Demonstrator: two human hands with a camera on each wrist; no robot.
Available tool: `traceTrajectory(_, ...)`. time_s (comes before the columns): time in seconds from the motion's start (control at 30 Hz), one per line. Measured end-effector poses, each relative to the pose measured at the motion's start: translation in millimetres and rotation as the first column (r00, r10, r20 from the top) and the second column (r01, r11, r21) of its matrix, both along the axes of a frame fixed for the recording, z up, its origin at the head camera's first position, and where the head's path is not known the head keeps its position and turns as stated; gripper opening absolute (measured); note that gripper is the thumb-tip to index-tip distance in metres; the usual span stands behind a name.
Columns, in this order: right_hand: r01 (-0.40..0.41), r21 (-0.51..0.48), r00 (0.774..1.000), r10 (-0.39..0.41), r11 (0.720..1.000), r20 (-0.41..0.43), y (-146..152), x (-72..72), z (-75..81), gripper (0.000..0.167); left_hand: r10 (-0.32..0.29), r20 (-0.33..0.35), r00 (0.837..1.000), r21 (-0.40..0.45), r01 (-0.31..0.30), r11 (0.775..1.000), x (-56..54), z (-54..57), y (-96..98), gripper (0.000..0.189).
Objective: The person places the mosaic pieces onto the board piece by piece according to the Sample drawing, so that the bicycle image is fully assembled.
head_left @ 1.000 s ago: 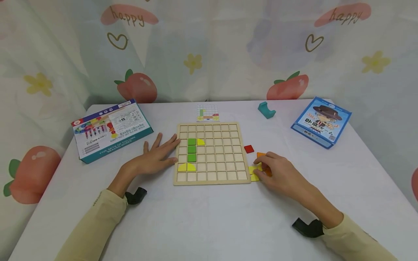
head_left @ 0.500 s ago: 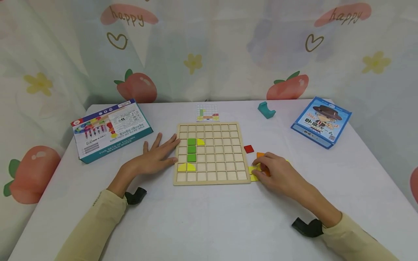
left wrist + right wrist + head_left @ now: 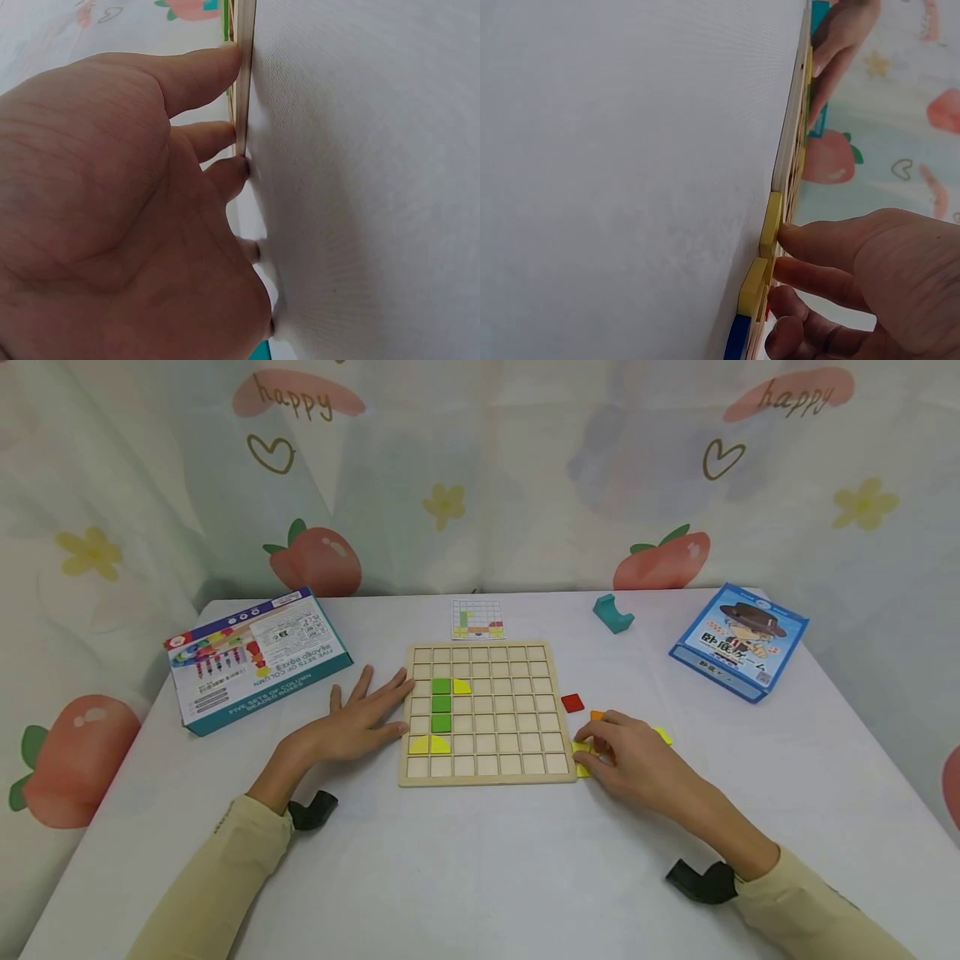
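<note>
Left hand [image 3: 356, 718] is spread, fingertips touching wooden grid board [image 3: 487, 781] at its 9 o'clock edge. Right hand [image 3: 636, 758] is at board's 4 o'clock, thumb and forefinger at a yellow tile [image 3: 771, 225]; can't tell if pinched. Red tile [image 3: 573, 702] lies just off 3 o'clock, pattern card [image 3: 478, 620] at 12.

The right hand [image 3: 641, 764] is shifting slightly leftward, nearer to the wooden grid board [image 3: 487, 781], and beside its back a yellow tile [image 3: 663, 736] is showing more.

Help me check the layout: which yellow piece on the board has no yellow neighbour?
The yellow piece right of the top green square; the other two sit together.
</note>
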State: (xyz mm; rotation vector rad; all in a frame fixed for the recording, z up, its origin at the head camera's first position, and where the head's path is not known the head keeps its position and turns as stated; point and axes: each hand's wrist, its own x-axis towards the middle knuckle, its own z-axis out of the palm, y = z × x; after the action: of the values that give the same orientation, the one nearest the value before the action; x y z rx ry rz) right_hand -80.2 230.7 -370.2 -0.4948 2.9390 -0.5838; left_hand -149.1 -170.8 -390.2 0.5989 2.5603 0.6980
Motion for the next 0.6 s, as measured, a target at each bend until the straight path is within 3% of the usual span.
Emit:
traceTrajectory(0.33,0.014,0.003,1.000,-0.014,1.000,0.005,3.4,-9.4,-1.1,0.022,0.004,-0.004,1.000,0.001,-0.004,1.000,0.5,-1.4,-0.5,0.074)
traceTrajectory(0.6,-0.006,0.005,1.000,0.006,1.000,0.026,8.6,-8.9,4.1,0.025,0.004,-0.006,1.000,0.003,-0.004,1.000,0.9,-0.7,-0.1,0.074)
